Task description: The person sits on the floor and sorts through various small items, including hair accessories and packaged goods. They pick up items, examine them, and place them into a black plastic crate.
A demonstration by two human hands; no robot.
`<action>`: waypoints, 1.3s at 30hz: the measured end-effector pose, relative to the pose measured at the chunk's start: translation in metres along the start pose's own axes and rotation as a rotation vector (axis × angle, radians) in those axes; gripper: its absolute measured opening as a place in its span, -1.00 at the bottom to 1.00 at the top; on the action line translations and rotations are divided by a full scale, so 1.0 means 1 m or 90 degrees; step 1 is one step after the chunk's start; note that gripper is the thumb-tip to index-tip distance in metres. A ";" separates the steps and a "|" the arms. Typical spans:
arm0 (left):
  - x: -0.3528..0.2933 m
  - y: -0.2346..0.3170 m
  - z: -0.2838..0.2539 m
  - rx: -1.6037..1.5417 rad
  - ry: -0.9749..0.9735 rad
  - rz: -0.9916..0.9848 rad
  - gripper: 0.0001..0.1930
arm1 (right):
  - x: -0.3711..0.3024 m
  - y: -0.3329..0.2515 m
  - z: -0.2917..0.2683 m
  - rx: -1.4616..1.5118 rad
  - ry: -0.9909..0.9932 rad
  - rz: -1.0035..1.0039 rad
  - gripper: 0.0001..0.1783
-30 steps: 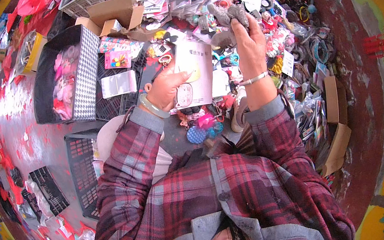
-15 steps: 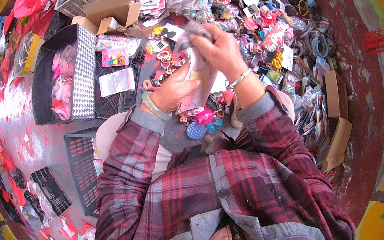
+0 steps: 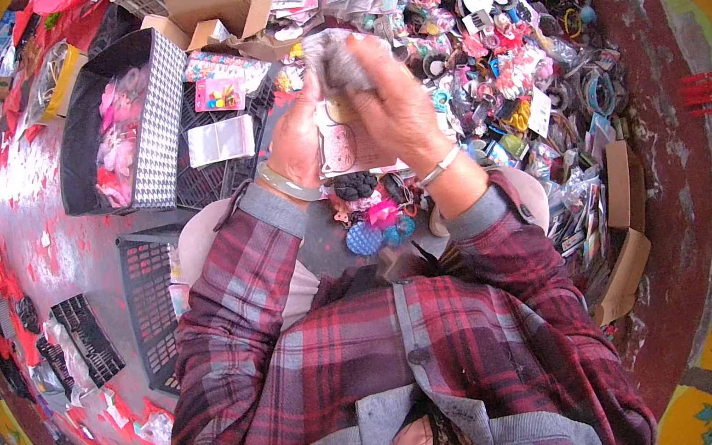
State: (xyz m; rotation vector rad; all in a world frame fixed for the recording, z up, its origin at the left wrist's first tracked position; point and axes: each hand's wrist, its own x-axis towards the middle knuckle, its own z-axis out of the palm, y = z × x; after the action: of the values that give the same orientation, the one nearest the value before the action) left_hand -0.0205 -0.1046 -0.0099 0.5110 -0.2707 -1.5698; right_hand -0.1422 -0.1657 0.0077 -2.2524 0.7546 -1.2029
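Grey fuzzy piece shifted left, pinched in right fingers; left fingers, grip unclear.

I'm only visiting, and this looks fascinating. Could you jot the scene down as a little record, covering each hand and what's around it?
Left hand: at the left edge of a printed card
Right hand: fingers on a fuzzy grey item
Item's position: over the card's upper part; blurred, exact kind unclear
Ahead and right: large mixed pile of accessories
Left: dark bin with a patterned black-and-white side, holding pink fluffy things
Lower left: dark slotted crate
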 end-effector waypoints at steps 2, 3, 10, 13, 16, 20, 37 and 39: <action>0.003 0.002 0.001 -0.044 0.012 0.013 -0.54 | -0.010 -0.006 0.009 0.105 -0.079 0.093 -0.51; 0.003 0.005 0.002 -0.066 0.018 0.015 -0.53 | -0.012 -0.012 0.010 0.123 -0.124 0.113 -0.53; -0.003 0.029 0.006 -0.057 0.091 0.157 -0.54 | -0.019 -0.043 0.007 0.149 -0.217 -0.081 -0.46; -0.006 0.022 -0.015 -0.105 -0.051 0.010 -0.57 | -0.021 -0.035 0.009 0.144 -0.189 -0.094 -0.45; -0.002 0.018 -0.018 -0.223 -0.178 -0.051 -0.59 | -0.016 -0.028 0.007 0.062 -0.145 -0.094 -0.46; -0.001 0.008 0.005 -0.138 -0.038 0.032 -0.59 | -0.006 -0.008 0.005 0.006 -0.035 -0.019 -0.49; 0.008 0.015 -0.048 -0.181 -0.015 0.059 -0.61 | -0.020 -0.026 0.011 0.034 -0.159 -0.147 -0.48; 0.001 0.023 -0.012 -0.101 0.076 0.101 -0.62 | -0.016 -0.014 0.009 0.014 -0.127 -0.113 -0.52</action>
State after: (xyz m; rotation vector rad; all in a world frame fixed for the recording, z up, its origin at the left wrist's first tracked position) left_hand 0.0057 -0.1059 -0.0100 0.4459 -0.0928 -1.3880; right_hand -0.1388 -0.1437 0.0024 -2.4170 0.4731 -1.0367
